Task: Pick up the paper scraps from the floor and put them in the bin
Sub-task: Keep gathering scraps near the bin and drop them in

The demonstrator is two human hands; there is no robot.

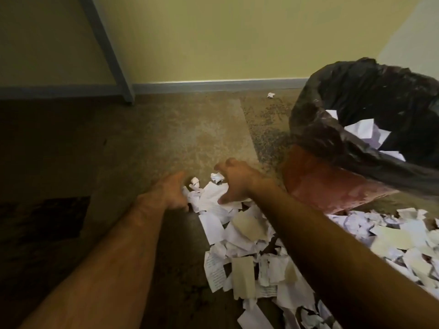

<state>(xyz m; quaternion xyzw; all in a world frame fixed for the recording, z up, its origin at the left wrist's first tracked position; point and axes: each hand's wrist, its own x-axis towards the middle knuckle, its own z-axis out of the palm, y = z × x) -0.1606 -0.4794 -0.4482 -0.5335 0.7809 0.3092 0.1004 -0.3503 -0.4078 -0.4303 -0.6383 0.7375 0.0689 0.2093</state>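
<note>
Both hands reach down to the floor: left hand (169,194) and right hand (234,182), fingers spread, bracket the paper scraps (211,198) between them, gripping nothing. The bin (332,184) stands just right.

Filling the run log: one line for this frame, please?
phase: gathering | left hand, right hand: on white torn paper scraps | red bin with black plastic liner: partly filled | floor: many scraps left

Ahead of me a yellow-green wall (213,36) meets the speckled floor (190,134) along a grey-blue skirting board (213,85). A grey-blue frame post (107,48) slants down at left. A dark patch (47,217) marks the floor near my left.
</note>
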